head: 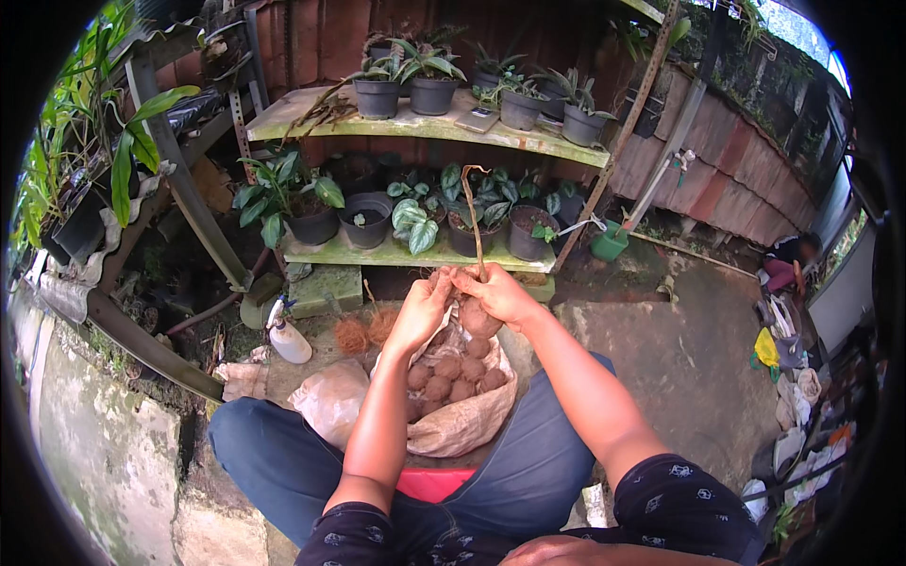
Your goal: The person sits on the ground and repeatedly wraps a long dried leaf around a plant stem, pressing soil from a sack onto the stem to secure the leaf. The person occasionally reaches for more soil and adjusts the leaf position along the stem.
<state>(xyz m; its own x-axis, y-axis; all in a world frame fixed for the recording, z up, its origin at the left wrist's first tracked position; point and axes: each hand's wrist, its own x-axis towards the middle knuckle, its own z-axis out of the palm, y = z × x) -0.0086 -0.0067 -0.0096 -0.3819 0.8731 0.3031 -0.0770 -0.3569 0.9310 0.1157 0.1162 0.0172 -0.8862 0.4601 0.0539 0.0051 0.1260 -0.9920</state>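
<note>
Both my hands meet above an open woven sack [460, 428] that holds several round brown balls [448, 368], soil-like in look. My right hand [499, 293] is closed around a larger brown ball [478, 318], from which a dry, bent stem [473, 212] rises upright. My left hand [428, 301] touches my right at the fingertips, pinching some dark brown, crumbly material. Beside the sack lies a filled pale plastic bag [331, 400]. Behind them, on the ground, are fibrous orange-brown balls [352, 335], one with a thin stalk near it.
A white spray bottle [290, 343] stands at the left. Ahead, potted plants fill a lower shelf [417, 257] and an upper shelf [425, 127]. A green pot [609, 240] stands right of them. Another person [786, 265] crouches at far right, near cloths and bags [796, 389].
</note>
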